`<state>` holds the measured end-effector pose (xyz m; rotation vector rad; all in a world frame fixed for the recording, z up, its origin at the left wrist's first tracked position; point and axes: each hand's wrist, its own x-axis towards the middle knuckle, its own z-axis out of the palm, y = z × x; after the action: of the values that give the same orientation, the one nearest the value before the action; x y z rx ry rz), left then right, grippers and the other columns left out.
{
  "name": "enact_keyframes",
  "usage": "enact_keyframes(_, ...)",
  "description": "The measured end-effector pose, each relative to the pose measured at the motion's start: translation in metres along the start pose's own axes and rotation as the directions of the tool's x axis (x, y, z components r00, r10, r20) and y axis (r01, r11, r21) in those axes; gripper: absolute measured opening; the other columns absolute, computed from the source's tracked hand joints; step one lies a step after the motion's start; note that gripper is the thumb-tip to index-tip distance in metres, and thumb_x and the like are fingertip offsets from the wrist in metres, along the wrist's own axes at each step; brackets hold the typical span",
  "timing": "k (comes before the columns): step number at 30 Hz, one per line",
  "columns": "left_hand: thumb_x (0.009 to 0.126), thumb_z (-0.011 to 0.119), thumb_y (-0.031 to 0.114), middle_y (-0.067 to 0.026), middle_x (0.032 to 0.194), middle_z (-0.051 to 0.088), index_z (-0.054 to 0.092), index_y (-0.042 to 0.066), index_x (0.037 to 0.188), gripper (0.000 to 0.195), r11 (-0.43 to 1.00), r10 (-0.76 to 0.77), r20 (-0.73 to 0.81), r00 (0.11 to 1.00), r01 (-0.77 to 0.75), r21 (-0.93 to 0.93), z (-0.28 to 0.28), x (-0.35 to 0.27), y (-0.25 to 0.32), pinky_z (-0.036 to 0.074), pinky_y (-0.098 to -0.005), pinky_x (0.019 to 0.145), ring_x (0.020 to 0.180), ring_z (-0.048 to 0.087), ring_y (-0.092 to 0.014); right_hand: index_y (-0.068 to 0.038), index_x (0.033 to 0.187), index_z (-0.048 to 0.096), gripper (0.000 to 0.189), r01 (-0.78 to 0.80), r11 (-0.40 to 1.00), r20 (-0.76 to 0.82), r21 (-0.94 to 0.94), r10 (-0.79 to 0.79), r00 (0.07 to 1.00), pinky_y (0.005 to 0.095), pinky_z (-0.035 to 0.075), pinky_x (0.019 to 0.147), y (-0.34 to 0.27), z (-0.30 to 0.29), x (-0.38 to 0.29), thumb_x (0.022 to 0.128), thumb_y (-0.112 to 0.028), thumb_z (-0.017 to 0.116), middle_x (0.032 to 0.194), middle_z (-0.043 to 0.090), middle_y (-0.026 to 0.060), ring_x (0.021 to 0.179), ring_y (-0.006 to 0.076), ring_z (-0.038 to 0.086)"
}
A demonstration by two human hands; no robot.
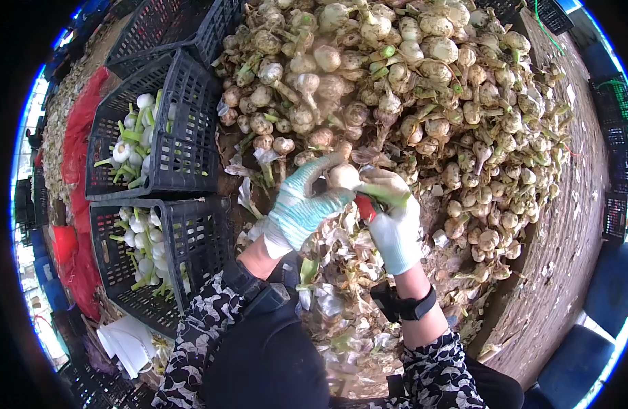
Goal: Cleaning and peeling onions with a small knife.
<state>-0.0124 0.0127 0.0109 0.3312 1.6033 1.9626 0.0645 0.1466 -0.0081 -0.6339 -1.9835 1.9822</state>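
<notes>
My left hand, in a white and teal knit glove, holds a garlic bulb between thumb and fingers. Close on its right, my right hand, gloved in white, grips a red-handled tool; its blade cannot be made out. The green stem of the bulb runs across the right fingers. Beyond both hands rises a large heap of unpeeled garlic bulbs with soil and dry skins on them. Loose papery garlic skins lie below the hands.
To my left stand two black plastic crates holding cleaned garlic with green stems, and another crate is behind them. Red netting and a white container lie farther left. A wooden board borders the heap on the right.
</notes>
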Motion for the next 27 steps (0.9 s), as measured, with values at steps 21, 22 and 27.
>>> enact_keyframes(21, 0.07, 0.075, 0.022, -0.0082, 0.123, 0.05, 0.045, 0.005, 0.127, 0.067, 0.9, -0.168, 0.294, 0.941, 0.024, 0.436, -0.02, 0.004, 0.002, 0.036, -0.0294, 0.095, 0.111, 0.046, -0.016, 0.001, 0.112, 0.055, 0.044, 0.341, 0.77, 0.541, -0.54, 0.007, 0.841, 0.0336, 0.048, 0.083, 0.026, -0.047, -0.003, 0.069, 0.006, 0.059, 0.104, 0.061, 0.0181, 0.095, 0.0288, 0.06)
enact_keyframes(22, 0.07, 0.075, 0.022, -0.0082, 0.123, 0.05, 0.045, 0.005, 0.127, 0.067, 0.902, -0.164, 0.297, 0.941, 0.021, 0.432, -0.02, 0.005, 0.005, 0.036, -0.0294, 0.095, 0.111, 0.046, -0.016, 0.002, 0.112, 0.054, 0.044, 0.295, 0.679, 0.517, -0.673, 0.146, 0.844, 0.0341, 0.048, 0.082, 0.009, -0.042, -0.005, 0.069, 0.006, 0.059, 0.104, 0.06, 0.0191, 0.094, 0.0311, 0.06)
enact_keyframes(27, 0.069, 0.075, 0.018, -0.0101, 0.126, 0.048, 0.043, 0.003, 0.129, 0.069, 0.893, -0.095, 0.349, 0.932, -0.074, 0.443, -0.013, 0.004, 0.001, 0.033, -0.0314, 0.1, 0.116, 0.043, -0.017, 0.006, 0.103, 0.049, 0.064, -0.257, 0.966, 0.438, 0.013, 0.225, 0.87, 0.0239, 0.044, 0.065, -0.026, -0.031, 0.016, 0.068, -0.043, 0.074, 0.086, 0.056, 0.0058, 0.074, 0.0115, 0.052)
